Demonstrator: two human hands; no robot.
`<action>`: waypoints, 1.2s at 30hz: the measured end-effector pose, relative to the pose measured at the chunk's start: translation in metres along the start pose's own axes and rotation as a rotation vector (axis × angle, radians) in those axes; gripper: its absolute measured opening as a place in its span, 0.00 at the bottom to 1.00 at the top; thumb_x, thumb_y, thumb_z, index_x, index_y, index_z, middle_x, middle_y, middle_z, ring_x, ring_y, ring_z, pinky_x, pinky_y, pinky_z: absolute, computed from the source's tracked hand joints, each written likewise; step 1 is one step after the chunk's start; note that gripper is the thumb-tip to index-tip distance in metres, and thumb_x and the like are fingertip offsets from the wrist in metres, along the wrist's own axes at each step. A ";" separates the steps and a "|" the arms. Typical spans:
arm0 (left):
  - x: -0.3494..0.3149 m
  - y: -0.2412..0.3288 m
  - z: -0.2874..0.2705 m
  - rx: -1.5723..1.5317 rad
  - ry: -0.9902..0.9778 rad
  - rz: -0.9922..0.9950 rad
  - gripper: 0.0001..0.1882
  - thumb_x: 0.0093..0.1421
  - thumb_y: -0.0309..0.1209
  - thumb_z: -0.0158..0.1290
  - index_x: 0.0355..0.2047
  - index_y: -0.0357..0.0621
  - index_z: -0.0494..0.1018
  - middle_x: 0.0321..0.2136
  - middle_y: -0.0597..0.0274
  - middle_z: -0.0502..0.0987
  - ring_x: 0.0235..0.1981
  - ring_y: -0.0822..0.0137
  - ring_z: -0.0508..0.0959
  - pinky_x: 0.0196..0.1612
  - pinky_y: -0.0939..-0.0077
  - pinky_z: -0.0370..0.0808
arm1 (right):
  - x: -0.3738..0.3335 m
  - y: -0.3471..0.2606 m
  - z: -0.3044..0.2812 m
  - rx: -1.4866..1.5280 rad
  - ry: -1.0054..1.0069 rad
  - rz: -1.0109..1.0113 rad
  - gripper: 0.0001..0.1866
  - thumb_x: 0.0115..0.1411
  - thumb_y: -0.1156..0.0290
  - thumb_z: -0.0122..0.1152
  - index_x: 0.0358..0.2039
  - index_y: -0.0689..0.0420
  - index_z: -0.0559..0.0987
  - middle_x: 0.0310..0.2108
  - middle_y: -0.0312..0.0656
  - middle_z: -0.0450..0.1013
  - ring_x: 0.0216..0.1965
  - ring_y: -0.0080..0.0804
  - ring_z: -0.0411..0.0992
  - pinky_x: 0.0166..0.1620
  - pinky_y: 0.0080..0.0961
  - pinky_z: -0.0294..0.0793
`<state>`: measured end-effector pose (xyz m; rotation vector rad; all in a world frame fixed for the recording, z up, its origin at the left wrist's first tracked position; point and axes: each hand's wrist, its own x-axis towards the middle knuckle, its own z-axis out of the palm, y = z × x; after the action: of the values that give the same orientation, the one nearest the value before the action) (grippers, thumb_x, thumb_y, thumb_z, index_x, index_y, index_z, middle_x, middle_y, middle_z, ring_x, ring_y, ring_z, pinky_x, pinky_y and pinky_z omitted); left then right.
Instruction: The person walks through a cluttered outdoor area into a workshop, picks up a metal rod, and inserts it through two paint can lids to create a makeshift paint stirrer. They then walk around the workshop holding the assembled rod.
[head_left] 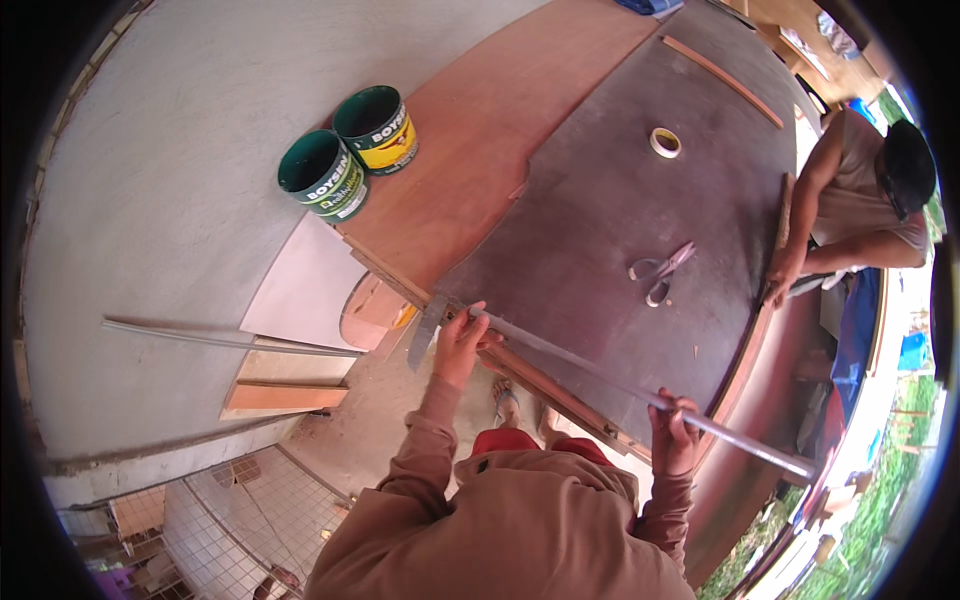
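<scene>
A long silver T-square [590, 370] lies slanting across the near edge of the table, its short grey crosspiece at the left end. My left hand [460, 345] is closed around the bar close to that crosspiece. Farther along to the right, my right hand [674, 436] grips the same bar, whose end sticks out past the table's right edge. Under it spreads a dark brown sheet [600, 210] on the tabletop. Scissors with grey handles [662, 272] lie on this sheet, and a roll of tape [665, 143] rests farther back.
Two dark green paint buckets [325, 178] stand on the left by the grey wall [190, 190]. A thin wooden strip [722, 80] lies at the far end. On the right, another person [860, 190] leans with both hands at the table's edge. Boards [285, 398] lean at the lower left.
</scene>
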<state>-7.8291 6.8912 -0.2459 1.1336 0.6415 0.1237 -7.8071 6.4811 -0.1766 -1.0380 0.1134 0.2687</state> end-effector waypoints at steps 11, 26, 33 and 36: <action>0.012 0.060 -0.053 0.271 0.178 0.228 0.24 0.76 0.33 0.54 0.69 0.43 0.69 0.45 0.64 0.82 0.36 0.71 0.86 0.33 0.83 0.71 | 0.038 0.076 0.011 0.341 -0.049 0.249 0.16 0.68 0.73 0.63 0.55 0.63 0.76 0.60 0.59 0.74 0.62 0.53 0.74 0.70 0.47 0.72; 0.208 0.208 -0.275 0.993 0.627 0.669 0.37 0.53 0.42 0.76 0.62 0.58 0.73 0.55 0.34 0.74 0.60 0.37 0.71 0.64 0.51 0.70 | 0.053 0.112 0.061 0.299 0.171 0.006 0.16 0.73 0.68 0.62 0.55 0.63 0.75 0.55 0.57 0.77 0.53 0.49 0.81 0.60 0.31 0.83; 0.171 0.176 -0.235 1.072 0.414 1.113 0.16 0.51 0.34 0.76 0.36 0.49 0.79 0.71 0.38 0.58 0.71 0.33 0.62 0.71 0.47 0.65 | 0.049 0.137 0.176 0.242 0.310 -0.182 0.20 0.75 0.60 0.61 0.54 0.67 0.75 0.47 0.51 0.79 0.48 0.43 0.81 0.57 0.29 0.82; 0.144 0.152 -0.202 1.213 0.111 1.103 0.15 0.50 0.26 0.74 0.36 0.51 0.80 0.76 0.48 0.57 0.77 0.36 0.56 0.74 0.33 0.59 | 0.050 0.136 0.195 0.195 0.351 -0.226 0.20 0.76 0.61 0.61 0.52 0.69 0.76 0.44 0.49 0.79 0.45 0.41 0.81 0.56 0.32 0.82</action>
<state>-7.7859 7.1779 -0.2267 2.5879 0.0400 0.8160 -7.8033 6.7228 -0.2026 -0.8861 0.3298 -0.1305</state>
